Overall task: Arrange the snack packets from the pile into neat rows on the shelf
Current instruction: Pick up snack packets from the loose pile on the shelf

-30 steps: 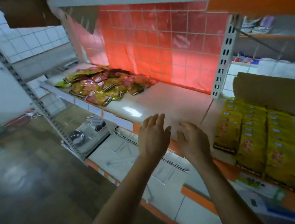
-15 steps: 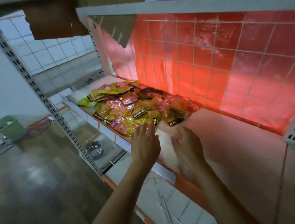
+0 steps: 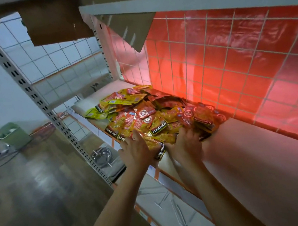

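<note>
**Reaching Into the Heap of Packets**

Standing close by, you see both bare arms stretched out to the near edge of a pile of glossy yellow-and-red foil snack packets (image 3: 144, 113). It lies loose and jumbled at the left end of the pale flat shelf (image 3: 257, 164), up against the red gridded back panel (image 3: 233, 66). The left hand (image 3: 135, 151) lies on top of the nearest packets, fingers straight and spread, pressing down. The right hand (image 3: 187, 144) sits just beside it, fingers curled into the heap's edge around a few packets. A black-labelled packet (image 3: 159, 152) pokes out between the two hands. A shiny metal bowl (image 3: 101, 155) rests on a lower level. A green plastic bin (image 3: 11, 136) stands on the floor, well off to the left.
</note>
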A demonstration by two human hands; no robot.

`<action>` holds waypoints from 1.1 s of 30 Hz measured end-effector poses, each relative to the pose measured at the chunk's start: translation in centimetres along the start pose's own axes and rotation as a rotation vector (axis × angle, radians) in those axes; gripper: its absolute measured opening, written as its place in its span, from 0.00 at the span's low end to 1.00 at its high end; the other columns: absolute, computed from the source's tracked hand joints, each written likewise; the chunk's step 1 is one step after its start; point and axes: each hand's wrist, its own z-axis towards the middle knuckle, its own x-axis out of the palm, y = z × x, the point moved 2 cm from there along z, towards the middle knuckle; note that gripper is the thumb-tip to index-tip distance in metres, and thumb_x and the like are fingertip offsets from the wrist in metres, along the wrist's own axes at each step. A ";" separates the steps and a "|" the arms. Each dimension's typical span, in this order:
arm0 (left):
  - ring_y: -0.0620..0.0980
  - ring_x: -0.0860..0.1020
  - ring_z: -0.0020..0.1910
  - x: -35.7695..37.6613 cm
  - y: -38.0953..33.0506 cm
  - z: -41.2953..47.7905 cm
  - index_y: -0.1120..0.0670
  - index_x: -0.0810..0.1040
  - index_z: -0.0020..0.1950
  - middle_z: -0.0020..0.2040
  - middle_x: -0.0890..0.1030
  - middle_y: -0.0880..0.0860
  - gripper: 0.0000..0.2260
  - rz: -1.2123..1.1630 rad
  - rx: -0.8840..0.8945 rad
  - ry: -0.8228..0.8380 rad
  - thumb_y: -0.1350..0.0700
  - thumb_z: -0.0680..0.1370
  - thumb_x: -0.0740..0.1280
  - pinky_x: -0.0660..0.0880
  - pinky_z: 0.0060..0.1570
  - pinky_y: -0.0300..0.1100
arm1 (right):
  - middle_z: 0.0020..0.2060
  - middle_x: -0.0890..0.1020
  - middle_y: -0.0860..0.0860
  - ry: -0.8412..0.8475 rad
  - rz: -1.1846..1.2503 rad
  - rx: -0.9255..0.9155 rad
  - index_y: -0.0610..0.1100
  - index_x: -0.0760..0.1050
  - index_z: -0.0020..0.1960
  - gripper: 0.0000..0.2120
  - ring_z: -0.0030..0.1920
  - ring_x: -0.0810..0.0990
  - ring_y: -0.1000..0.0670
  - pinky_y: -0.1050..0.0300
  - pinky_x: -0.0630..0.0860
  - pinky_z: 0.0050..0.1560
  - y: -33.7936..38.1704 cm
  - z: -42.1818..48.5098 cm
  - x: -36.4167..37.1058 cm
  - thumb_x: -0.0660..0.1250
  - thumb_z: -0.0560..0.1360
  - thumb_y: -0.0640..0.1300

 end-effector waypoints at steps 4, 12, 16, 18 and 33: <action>0.61 0.67 0.66 -0.5 0.5 0.2 0.56 0.59 0.71 0.66 0.69 0.61 0.45 -0.004 0.002 -0.046 0.29 0.65 0.68 0.68 0.61 0.53 | 0.69 0.66 0.45 0.013 0.021 0.074 0.46 0.64 0.69 0.34 0.68 0.65 0.42 0.49 0.67 0.64 0.4 0.3 0.3 0.72 0.69 0.56; 0.56 0.71 0.58 -0.6 0.2 -0.4 0.49 0.63 0.73 0.64 0.64 0.56 0.40 -0.607 0.392 -0.205 0.56 0.65 0.79 0.74 0.49 0.45 | 0.48 0.80 0.48 -0.144 0.557 0.149 0.47 0.76 0.52 0.13 0.47 0.78 0.47 0.58 0.74 0.43 -1.3 -1.0 -0.9 0.67 0.70 0.35; 0.44 0.65 0.55 -0.4 -0.6 -1.4 0.44 0.56 0.76 0.65 0.64 0.56 0.48 -0.838 0.456 -0.161 0.57 0.64 0.79 0.67 0.54 0.38 | 0.44 0.80 0.52 -0.261 0.805 0.211 0.50 0.77 0.50 0.13 0.44 0.78 0.51 0.59 0.74 0.42 -3.5 -2.9 -2.4 0.68 0.70 0.35; 0.45 0.68 0.58 -0.3 -1.3 -2.1 0.48 0.52 0.78 0.65 0.66 0.56 0.52 -0.919 0.463 -0.133 0.58 0.62 0.81 0.69 0.56 0.39 | 0.41 0.81 0.51 -0.363 0.917 0.254 0.48 0.78 0.47 0.08 0.43 0.78 0.50 0.50 0.75 0.47 -5.0 -4.2 -3.4 0.69 0.71 0.37; 0.49 0.82 0.46 3.4 -11.3 -12.9 0.52 0.79 0.52 0.48 0.84 0.51 0.12 -1.034 0.523 0.489 0.61 0.70 0.74 0.79 0.50 0.46 | 0.46 0.79 0.43 -0.807 1.195 0.507 0.52 0.77 0.46 0.17 0.44 0.80 0.44 0.45 0.78 0.43 -17.7 -16.2 -10.0 0.65 0.72 0.29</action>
